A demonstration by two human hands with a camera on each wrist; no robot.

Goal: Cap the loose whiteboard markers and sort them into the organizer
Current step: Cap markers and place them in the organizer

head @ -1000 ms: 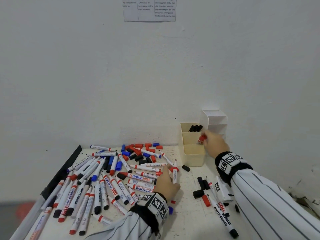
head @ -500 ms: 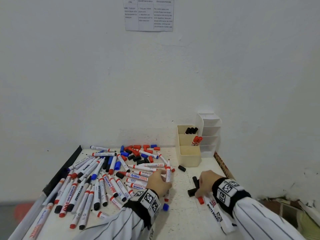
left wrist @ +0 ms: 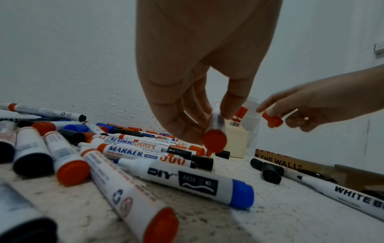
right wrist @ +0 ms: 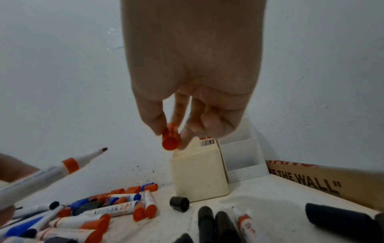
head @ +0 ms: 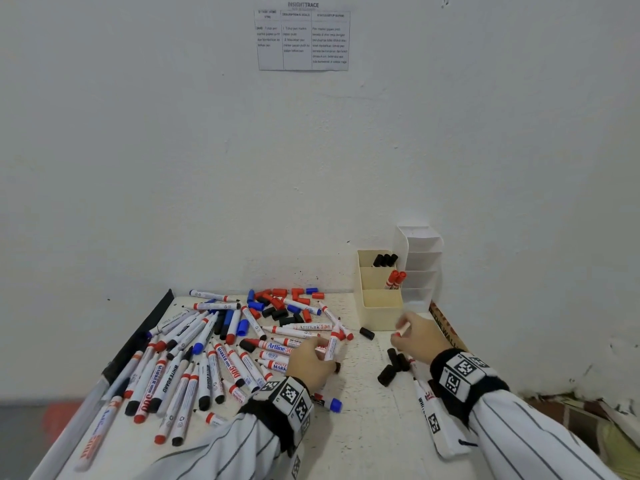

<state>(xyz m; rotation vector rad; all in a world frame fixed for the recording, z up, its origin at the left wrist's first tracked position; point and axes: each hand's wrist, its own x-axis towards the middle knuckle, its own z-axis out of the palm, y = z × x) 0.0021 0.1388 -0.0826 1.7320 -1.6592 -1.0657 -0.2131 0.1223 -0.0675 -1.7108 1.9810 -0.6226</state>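
My left hand (head: 323, 348) pinches an uncapped red marker (head: 332, 344) just above the pile; its red butt end (left wrist: 215, 140) faces the left wrist camera and its bare tip (right wrist: 104, 149) points up and right. My right hand (head: 401, 332) pinches a loose red cap (right wrist: 170, 139) between thumb and fingers, a short way right of the marker tip and apart from it. Behind stands the cream organizer (head: 381, 318), with black markers (head: 384, 260) in its back compartment and two red markers (head: 395, 279) in the middle one. The front compartment looks empty.
A big pile of markers (head: 194, 362) covers the table's left half, with loose caps (head: 284, 303) at the back. Black caps and markers (head: 394, 365) lie under my right hand. A white tiered organizer (head: 422, 265) and a cardboard box (head: 446, 330) stand at the right by the wall.
My right hand left a red marker in the organizer, dropped to the table, and has come up holding a red cap. My left hand has kept hold of its red marker.
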